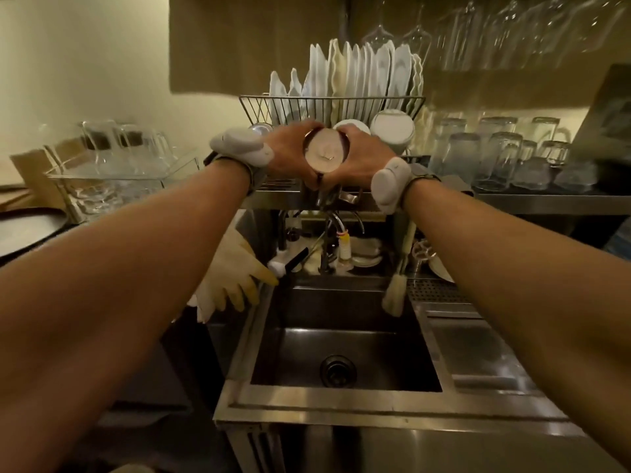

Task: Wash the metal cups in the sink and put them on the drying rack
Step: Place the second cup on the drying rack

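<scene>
Metal cup (324, 150) gripped by both left hand (286, 155) and right hand (363, 158) at the front edge of the drying rack (333, 97); probably light, rigid and slick, so hold the sidewalls.

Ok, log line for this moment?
metal cup: gripped between left hand and right hand | position: in front of drying rack | not yet racked

Dim, warm yellowish light; glare on the steel counter (392, 409), edges bowed, hanging glasses (512, 29) blurred.
</scene>
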Available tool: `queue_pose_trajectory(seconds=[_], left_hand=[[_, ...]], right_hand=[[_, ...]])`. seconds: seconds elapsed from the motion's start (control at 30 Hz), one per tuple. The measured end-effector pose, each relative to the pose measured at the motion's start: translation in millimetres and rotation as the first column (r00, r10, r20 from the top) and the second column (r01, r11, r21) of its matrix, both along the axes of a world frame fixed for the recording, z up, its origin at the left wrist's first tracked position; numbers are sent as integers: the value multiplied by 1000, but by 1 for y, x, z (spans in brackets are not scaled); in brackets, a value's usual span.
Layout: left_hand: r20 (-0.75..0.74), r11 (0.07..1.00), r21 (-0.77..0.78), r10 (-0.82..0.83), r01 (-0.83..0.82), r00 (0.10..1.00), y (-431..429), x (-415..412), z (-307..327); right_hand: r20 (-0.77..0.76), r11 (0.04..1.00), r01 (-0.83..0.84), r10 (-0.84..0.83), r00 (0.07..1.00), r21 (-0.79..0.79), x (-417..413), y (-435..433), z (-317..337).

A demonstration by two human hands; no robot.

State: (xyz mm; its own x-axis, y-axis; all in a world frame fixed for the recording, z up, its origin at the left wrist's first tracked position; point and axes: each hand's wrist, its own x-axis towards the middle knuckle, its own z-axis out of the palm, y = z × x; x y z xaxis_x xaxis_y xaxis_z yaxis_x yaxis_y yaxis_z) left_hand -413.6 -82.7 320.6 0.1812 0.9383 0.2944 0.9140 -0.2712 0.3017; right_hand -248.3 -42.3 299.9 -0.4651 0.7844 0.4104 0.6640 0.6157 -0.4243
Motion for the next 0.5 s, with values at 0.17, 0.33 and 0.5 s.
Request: queue_pose_trajectory(seconds=[0.17, 0.33, 0.5], left_hand=[[18, 995, 102, -15, 13, 1000, 11, -19, 30], [29, 988, 155, -24, 19, 999, 34, -41, 44], [30, 977, 213, -38, 30, 999, 56, -54, 48]], right_hand=[[-29, 1000, 0, 1, 1000, 25, -23, 16, 31], [-52, 998, 38, -36, 998, 50, -47, 39, 46], [-34, 992, 91, -88, 996, 91, -63, 60, 54]])
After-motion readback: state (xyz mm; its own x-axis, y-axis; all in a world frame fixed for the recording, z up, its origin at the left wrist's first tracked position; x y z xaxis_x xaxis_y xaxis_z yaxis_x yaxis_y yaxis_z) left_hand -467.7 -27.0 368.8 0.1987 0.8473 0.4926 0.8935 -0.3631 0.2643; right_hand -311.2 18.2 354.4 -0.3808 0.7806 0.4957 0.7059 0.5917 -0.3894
